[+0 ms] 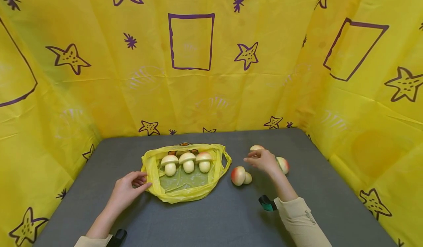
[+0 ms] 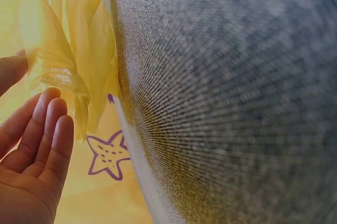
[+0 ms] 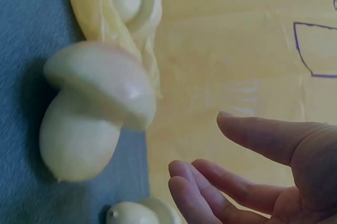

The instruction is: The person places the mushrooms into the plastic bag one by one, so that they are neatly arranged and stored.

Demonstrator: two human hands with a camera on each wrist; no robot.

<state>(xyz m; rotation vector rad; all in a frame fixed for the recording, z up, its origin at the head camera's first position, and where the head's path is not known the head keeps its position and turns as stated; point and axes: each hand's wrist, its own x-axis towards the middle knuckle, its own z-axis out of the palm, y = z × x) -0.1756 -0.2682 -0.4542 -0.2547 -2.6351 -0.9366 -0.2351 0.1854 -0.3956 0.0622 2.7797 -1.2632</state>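
Here, mushroom (image 1: 239, 176) lies near parted right fingers (image 3: 192, 203); left fingers (image 2: 61, 142), also parted, touch yellow bag (image 1: 181, 197).

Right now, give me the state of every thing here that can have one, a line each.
Yellow bag: mouth open, on the table
Bagged mushrooms: three, in a row
Near loose mushroom: on its side
Far loose mushroom: partly hidden, lie unclear
Right loose mushroom: cap facing right, partly hidden
Left hand: fingers relaxed, at the bag's left edge
Right hand: empty, thumb and fingers apart
Backdrop: hung, creased
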